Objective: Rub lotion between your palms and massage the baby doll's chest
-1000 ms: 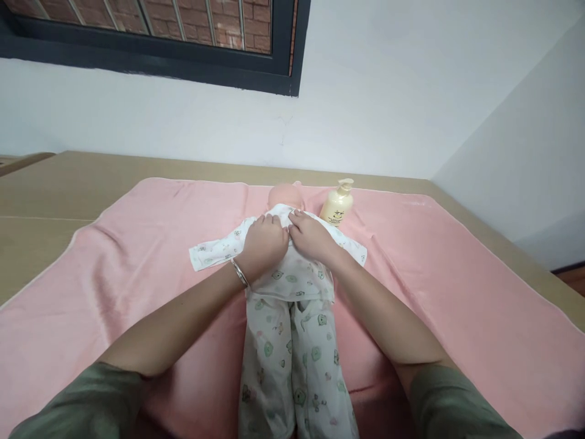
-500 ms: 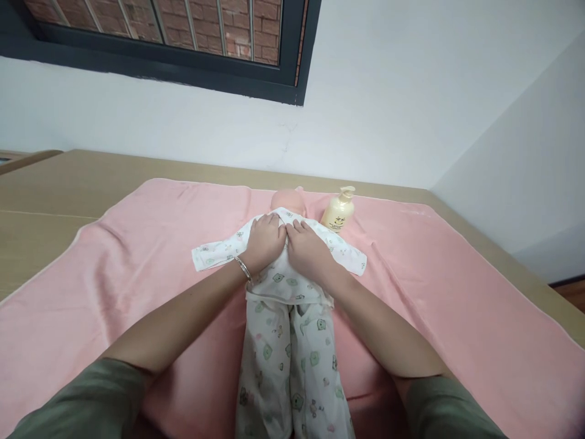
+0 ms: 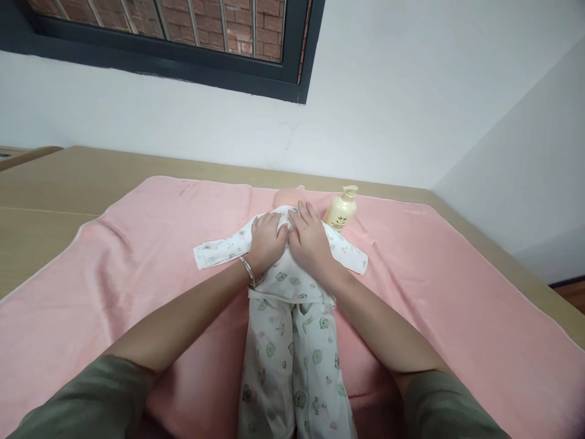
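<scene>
The room has a white wall (image 3: 411,91) with a dark window (image 3: 183,55) high up, and red bricks show behind the bars. Below it stands a wide tan desk (image 3: 59,183). A big pink towel (image 3: 457,292) is spread flat over most of the desk.

A doll (image 3: 287,198) lies on its back in the middle of the towel. Its bare pink head points to the wall and its legs point to the person. The doll wears a white top (image 3: 287,277) and white pants (image 3: 292,366), both with little green pictures on them. The two sleeves of the top stick out flat to each side.

The left hand (image 3: 267,241) rests on the doll's chest, with its fingers curled down onto the cloth. Its grip is loose, and I cannot tell if it pinches the cloth. A shiny bracelet (image 3: 248,272) sits on that wrist. The right hand (image 3: 309,238) lies just beside the left hand, touching it. Its fingers are flat and spread on the top, up near the doll's neck, so its grip is apart and holds nothing.

A pale yellow bottle (image 3: 340,210) with a pump stands upright on the towel, just beside the doll's head and near the right hand.

Both arms come out of green sleeves (image 3: 86,402) at the bottom.
</scene>
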Tool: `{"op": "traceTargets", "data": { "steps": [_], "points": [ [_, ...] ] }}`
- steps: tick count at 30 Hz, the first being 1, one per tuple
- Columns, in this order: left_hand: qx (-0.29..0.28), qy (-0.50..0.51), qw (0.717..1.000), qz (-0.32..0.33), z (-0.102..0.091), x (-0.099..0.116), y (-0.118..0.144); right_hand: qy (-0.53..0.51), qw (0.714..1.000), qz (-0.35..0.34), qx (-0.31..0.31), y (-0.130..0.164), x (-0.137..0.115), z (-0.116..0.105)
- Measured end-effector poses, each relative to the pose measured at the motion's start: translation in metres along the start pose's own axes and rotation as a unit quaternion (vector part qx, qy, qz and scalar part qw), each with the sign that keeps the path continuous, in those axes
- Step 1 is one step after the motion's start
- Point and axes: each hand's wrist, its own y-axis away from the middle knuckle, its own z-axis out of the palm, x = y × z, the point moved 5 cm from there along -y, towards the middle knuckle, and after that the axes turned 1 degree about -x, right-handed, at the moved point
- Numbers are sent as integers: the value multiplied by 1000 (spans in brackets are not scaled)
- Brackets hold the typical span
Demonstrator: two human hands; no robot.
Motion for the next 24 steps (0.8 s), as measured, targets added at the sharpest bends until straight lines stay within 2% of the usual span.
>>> {"op": "traceTargets", "data": {
  "steps": [4,8,10,15,20,24],
  "points": [
    [-2,-5,1000,-8,0,-1,0,-25,999,4,-27,-3,3,4],
    [-12,-7,1000,-15,-1,0,1,-45,998,-27,23,-1,-4,-8],
    [-12,-8,1000,-19,-1,1,1,-47,998,-31,28,-1,-3,-7],
    [-5,-4,1000,-26,0,0,2,-103,994,35,-22,-10,19,4],
    [-8,-1,1000,-24,1,-1,1,-138,990,40,12,-12,21,-7],
    [-8,-5,1000,-27,0,-1,1,-99,995,22,2,-11,18,12]
  ]
}}
